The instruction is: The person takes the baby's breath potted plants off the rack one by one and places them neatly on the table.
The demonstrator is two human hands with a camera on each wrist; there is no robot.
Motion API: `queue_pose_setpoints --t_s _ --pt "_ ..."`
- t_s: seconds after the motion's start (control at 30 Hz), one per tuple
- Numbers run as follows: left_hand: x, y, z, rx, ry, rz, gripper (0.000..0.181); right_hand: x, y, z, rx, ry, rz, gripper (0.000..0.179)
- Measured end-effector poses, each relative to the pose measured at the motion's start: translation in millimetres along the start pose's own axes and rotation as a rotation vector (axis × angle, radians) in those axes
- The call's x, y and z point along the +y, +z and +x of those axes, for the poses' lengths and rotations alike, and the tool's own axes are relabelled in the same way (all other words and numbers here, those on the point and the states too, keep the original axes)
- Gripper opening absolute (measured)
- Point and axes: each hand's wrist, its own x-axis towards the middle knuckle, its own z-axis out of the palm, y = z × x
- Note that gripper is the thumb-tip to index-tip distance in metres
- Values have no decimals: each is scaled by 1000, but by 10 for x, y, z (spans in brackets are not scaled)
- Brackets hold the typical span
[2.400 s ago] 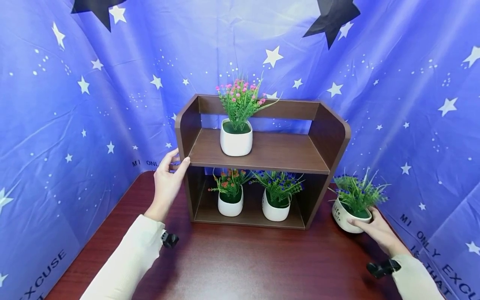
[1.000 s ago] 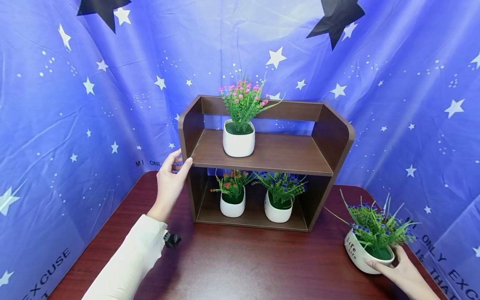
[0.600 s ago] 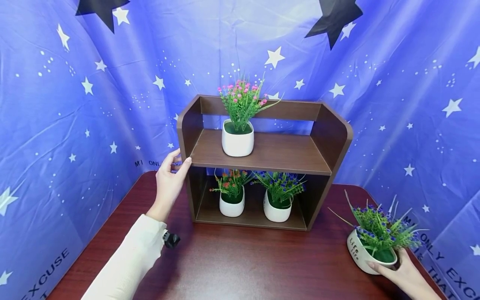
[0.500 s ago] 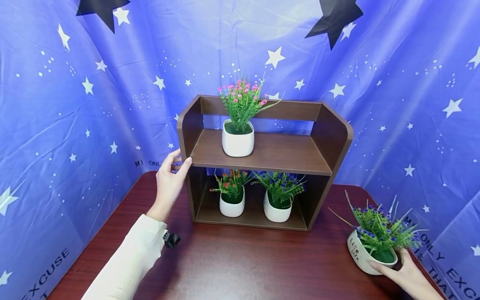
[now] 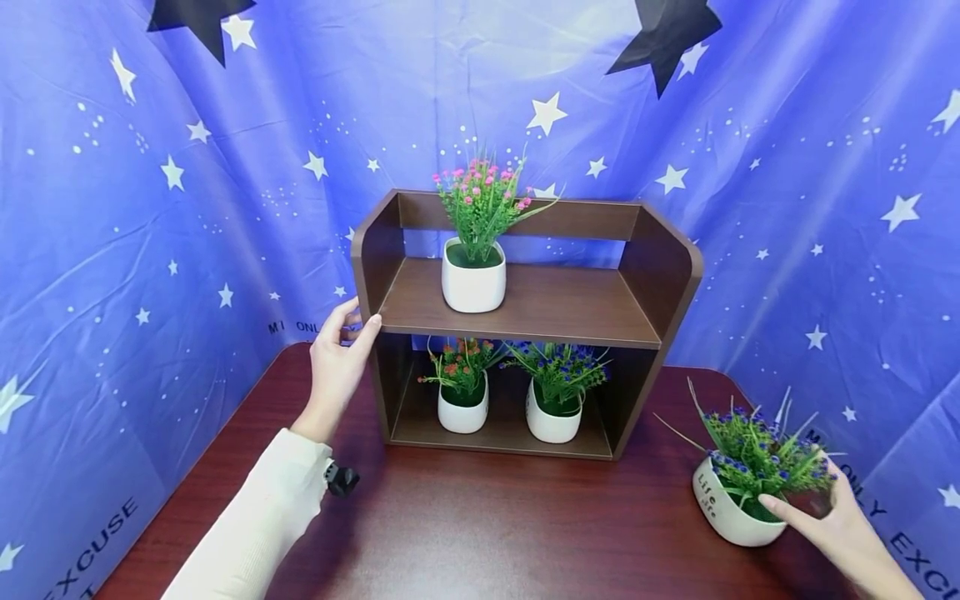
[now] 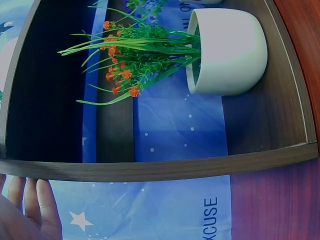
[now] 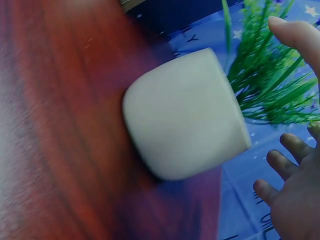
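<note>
A dark brown two-tier shelf (image 5: 540, 308) stands on the table. My left hand (image 5: 337, 367) grips its left side panel, thumb at the front edge and fingertips (image 6: 45, 190) against the outside. At the right, a white pot of blue flowers (image 5: 738, 508) with "Life" lettering stands upright on the table. Beside it my right hand (image 5: 840, 517) is spread, thumb and fingers apart; the right wrist view shows a gap between the hand and the pot (image 7: 185, 120).
On the upper tier is a white pot with pink flowers (image 5: 474, 279). The lower tier holds a pot with orange flowers (image 5: 462, 410) and another pot with blue flowers (image 5: 553, 418). A blue star-printed curtain (image 5: 225, 208) surrounds the reddish-brown table (image 5: 480, 533).
The right hand carried the blue-flower pot from beside the shelf toward the front right, then let go and drew slightly away. My left hand has stayed on the shelf.
</note>
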Motion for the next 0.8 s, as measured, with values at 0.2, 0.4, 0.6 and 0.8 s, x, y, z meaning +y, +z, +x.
queue_pose_setpoints --t_s 0.2,0.4,0.6,0.8 --pt "10 3 1 -5 -9 -12 42 -72 -35 -8 116 -201 106 99" --pt "-4 10 -2 -3 -10 -12 41 -268 -95 59 238 -328 108 91" --pt "-24 12 -2 -5 -12 -23 40 -524 -193 134 260 -378 114 82" --pt "-12 9 1 0 0 -28 40 -809 -200 155 248 -451 141 74"
